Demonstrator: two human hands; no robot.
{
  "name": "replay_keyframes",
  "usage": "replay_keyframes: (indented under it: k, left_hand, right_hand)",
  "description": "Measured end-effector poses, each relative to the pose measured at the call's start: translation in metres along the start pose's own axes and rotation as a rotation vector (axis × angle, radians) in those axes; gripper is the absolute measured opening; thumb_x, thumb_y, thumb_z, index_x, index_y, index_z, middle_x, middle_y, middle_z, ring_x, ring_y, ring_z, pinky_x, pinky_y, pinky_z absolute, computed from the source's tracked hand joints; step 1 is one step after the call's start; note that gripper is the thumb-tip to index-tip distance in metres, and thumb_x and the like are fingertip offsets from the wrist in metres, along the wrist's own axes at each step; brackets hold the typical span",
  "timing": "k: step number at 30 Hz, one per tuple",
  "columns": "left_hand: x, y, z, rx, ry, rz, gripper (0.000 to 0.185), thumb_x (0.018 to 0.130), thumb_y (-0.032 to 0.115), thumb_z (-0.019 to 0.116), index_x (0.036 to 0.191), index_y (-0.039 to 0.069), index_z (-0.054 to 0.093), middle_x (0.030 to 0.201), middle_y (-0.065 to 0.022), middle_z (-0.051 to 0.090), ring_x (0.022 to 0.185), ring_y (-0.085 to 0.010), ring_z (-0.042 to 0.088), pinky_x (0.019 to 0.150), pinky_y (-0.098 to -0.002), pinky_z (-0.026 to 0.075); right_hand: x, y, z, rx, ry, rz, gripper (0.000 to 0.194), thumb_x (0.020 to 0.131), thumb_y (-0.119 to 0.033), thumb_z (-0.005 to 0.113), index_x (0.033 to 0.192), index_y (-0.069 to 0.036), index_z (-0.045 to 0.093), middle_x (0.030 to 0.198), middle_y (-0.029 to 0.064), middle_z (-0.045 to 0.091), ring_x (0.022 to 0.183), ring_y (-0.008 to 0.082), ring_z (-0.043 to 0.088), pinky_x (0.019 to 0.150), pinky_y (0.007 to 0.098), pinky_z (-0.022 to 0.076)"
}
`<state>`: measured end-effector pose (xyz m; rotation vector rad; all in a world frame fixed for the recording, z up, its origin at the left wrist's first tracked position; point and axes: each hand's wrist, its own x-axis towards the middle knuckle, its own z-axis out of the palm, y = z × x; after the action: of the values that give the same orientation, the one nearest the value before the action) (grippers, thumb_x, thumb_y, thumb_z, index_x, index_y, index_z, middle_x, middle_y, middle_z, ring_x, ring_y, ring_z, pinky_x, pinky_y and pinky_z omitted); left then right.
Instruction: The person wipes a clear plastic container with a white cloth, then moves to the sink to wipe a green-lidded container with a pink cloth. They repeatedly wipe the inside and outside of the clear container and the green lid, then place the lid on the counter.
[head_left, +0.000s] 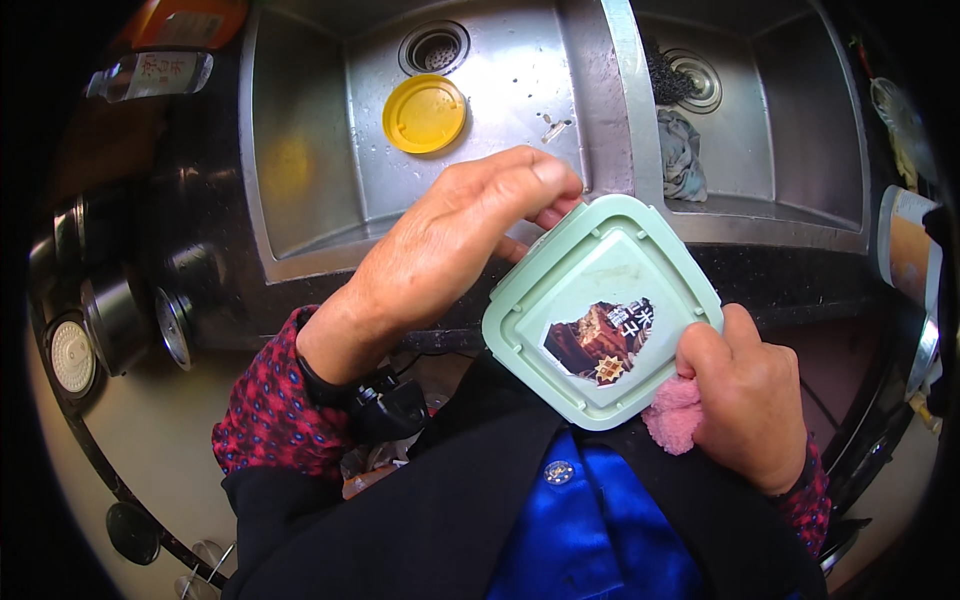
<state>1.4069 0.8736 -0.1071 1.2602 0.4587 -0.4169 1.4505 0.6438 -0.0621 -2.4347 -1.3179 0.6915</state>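
In front of my body is a square, pale green plastic food-box lid (600, 270), tilted with one corner towards me. A torn picture sticker (600, 341) with writing is stuck on its face. Whether a box sits beneath the lid is hidden. My right hand (746, 397) grips the lid's right corner, thumb on the rim, with a pink fluffy cloth (673, 415) bunched under the fingers. Along the upper left edge is my left hand (450, 232), its fingers curled and the tips partly behind the rim. I cannot tell whether it grips.
A yellow round lid (424, 114) lies in the left steel sink basin (495, 45), near the drain (435, 49). The right basin holds a grey rag (681, 156) and a dark scourer (664, 75). A clear bottle (161, 75) lies at left, beside a steel pot (112, 326).
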Motion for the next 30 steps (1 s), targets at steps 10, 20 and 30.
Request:
replay_keyframes:
  k: [10, 20, 30]
  left_hand:
    - [-0.016, 0.0, 0.0, 0.172, -0.177, 0.071, 0.045, 0.084, 0.019, 0.059, 0.121, -0.003, 0.048, 0.109, -0.0135, 0.05, 0.092, -0.0194, 0.059, 0.077, -0.03, 0.05]
    - [-0.011, 0.009, 0.011, 0.364, -0.094, 0.094, 0.037, 0.082, 0.021, 0.061, 0.108, -0.003, 0.052, 0.095, -0.0138, 0.053, 0.089, -0.0193, 0.056, 0.072, -0.0312, 0.048]
    - [-0.009, 0.01, 0.012, 0.258, -0.129, 0.103, 0.032, 0.082, 0.016, 0.06, 0.106, -0.004, 0.052, 0.095, -0.0119, 0.055, 0.082, -0.0146, 0.058, 0.066, -0.0272, 0.05]
  right_hand:
    - [0.001, 0.0, -0.001, 0.007, -0.008, 0.011, 0.034, 0.059, -0.021, 0.075, 0.075, -0.008, 0.048, 0.069, 0.0122, 0.044, 0.045, 0.0258, 0.052, 0.041, 0.0346, 0.0455]
    - [0.001, 0.001, 0.0, -0.028, -0.016, -0.018, 0.033, 0.059, -0.025, 0.074, 0.074, -0.007, 0.05, 0.067, 0.0128, 0.045, 0.048, 0.0245, 0.054, 0.042, 0.0321, 0.0473]
    - [0.002, -0.002, -0.002, -0.026, -0.015, 0.0, 0.034, 0.061, -0.026, 0.074, 0.074, -0.006, 0.05, 0.067, 0.0125, 0.045, 0.047, 0.0241, 0.054, 0.042, 0.0321, 0.0472]
